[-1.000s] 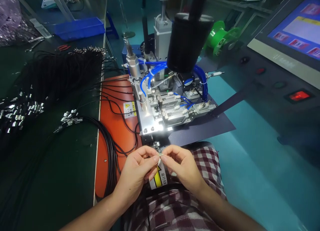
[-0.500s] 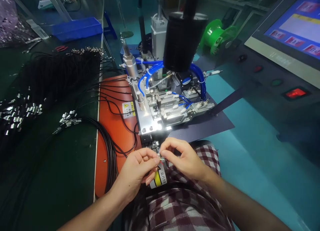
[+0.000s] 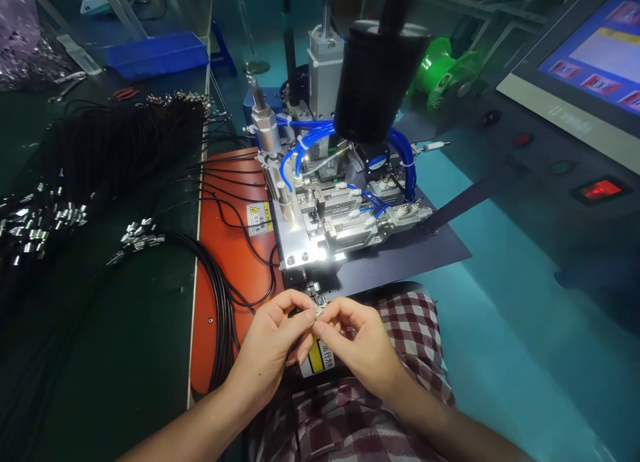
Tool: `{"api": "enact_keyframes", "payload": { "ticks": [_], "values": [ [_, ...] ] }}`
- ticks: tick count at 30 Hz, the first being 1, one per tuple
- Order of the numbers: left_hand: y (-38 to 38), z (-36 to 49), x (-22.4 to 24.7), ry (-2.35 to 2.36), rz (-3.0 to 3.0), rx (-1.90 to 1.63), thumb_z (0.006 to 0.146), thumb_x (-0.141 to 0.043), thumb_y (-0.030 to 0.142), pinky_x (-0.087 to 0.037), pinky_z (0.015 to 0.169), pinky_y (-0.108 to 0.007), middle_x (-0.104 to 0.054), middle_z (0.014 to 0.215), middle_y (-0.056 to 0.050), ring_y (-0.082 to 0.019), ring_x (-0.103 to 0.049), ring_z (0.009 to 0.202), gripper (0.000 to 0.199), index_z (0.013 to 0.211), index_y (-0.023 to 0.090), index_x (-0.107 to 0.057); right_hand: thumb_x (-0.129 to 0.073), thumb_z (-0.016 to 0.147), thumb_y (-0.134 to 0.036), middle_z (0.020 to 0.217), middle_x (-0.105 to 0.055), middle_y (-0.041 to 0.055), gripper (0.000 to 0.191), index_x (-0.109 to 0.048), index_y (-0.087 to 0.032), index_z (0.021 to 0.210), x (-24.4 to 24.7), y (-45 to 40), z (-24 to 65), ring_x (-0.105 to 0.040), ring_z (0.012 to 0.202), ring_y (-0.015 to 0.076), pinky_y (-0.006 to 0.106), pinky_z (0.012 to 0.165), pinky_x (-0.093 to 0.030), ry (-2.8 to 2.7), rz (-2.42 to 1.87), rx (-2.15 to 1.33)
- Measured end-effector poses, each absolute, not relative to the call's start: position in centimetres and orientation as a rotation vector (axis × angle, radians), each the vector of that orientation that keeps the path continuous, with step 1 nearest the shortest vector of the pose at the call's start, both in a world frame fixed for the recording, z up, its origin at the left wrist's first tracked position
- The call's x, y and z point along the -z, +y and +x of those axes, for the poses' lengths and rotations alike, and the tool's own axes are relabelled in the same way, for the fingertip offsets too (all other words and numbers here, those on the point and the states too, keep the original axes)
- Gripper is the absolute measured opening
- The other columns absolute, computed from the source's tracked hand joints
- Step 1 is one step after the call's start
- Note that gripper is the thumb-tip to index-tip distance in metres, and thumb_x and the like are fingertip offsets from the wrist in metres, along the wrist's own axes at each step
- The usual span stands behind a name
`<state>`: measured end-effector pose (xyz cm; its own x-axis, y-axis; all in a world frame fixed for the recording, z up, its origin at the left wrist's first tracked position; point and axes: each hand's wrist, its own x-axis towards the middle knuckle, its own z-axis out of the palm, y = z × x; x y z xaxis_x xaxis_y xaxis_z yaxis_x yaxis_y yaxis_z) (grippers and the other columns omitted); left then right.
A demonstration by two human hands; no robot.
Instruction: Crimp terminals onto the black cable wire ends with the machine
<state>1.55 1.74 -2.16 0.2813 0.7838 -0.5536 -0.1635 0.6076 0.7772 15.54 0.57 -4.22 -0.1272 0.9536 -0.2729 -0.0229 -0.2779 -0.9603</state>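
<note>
Thin pale wire ends point(image 3: 321, 310) show between the fingertips of both hands, just in front of the metal machine point(image 3: 345, 215). My left hand point(image 3: 277, 335) pinches them from the left, thumb against forefinger. From the right, my right hand point(image 3: 357, 335) closes its thumb and forefinger on the same wires, its fingertips almost touching the left ones. The fingers hide most of the wires. Below the hands a yellow and white label point(image 3: 317, 359) is partly covered. Black cables point(image 3: 220, 315) curve over the orange plate point(image 3: 227, 249) left of my left hand.
A dark pile of cables point(image 3: 125, 142) with metal ends lies on the green table point(image 3: 125, 382). Behind it are red-handled pliers point(image 3: 126, 94) and a blue tray point(image 3: 157, 57). A black cylinder point(image 3: 377, 82) overhangs the machine. A screen point(image 3: 595, 62) stands at the upper right.
My right hand has moved slightly down and its fingertips have come against those of my left hand. More of the pale wires shows above the fingertips. The view has shifted slightly.
</note>
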Motion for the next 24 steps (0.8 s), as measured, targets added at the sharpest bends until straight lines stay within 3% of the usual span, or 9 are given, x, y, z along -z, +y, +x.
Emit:
{"api": "enact_keyframes", "payload": {
  "ticks": [5,13,19,24],
  "values": [
    [1.7,1.4,2.3,1.106,0.704,-0.676,0.083,-0.058,0.029,-0.016,0.042,-0.019,-0.040,0.037,0.009,-0.004,-0.024,0.036,0.015,0.078,0.016,-0.053,-0.063,0.075,-0.024,0.061,-0.054,-0.0024,0.009,-0.061,-0.016,0.074,4.0,0.9,16.1,-0.046,0.054,0.0109,0.023,0.053,-0.040,-1.161,-1.297,-1.483],
    [1.8,1.2,2.0,1.163,0.891,-0.537,0.081,-0.059,0.031,-0.019,0.040,-0.018,-0.043,0.038,0.008,-0.005,-0.034,0.035,0.017,0.078,0.015,-0.053,-0.059,0.077,-0.015,0.065,-0.056,-0.0019,0.008,-0.058,-0.017,0.069,4.1,1.6,17.0,-0.049,0.060,0.0118,0.024,0.058,-0.041,-1.407,-1.258,-1.331],
    [1.9,1.5,2.3,1.148,0.801,-0.599,0.082,-0.057,0.028,-0.018,0.039,-0.017,-0.040,0.039,0.009,-0.004,-0.032,0.034,0.016,0.075,0.016,-0.050,-0.060,0.079,-0.025,0.060,-0.051,-0.0033,0.011,-0.058,-0.016,0.072,4.4,1.7,17.2,-0.044,0.051,0.0095,0.022,0.049,-0.037,-1.167,-1.219,-1.639],
    [1.7,1.5,2.4,1.127,0.776,-0.627,0.081,-0.059,0.027,-0.017,0.038,-0.017,-0.042,0.042,0.009,-0.003,-0.034,0.035,0.015,0.075,0.016,-0.050,-0.063,0.075,-0.022,0.058,-0.049,-0.0039,0.010,-0.058,-0.015,0.070,4.5,1.6,16.8,-0.042,0.052,0.0093,0.022,0.049,-0.035,-1.147,-1.226,-1.606]
  ]
}}
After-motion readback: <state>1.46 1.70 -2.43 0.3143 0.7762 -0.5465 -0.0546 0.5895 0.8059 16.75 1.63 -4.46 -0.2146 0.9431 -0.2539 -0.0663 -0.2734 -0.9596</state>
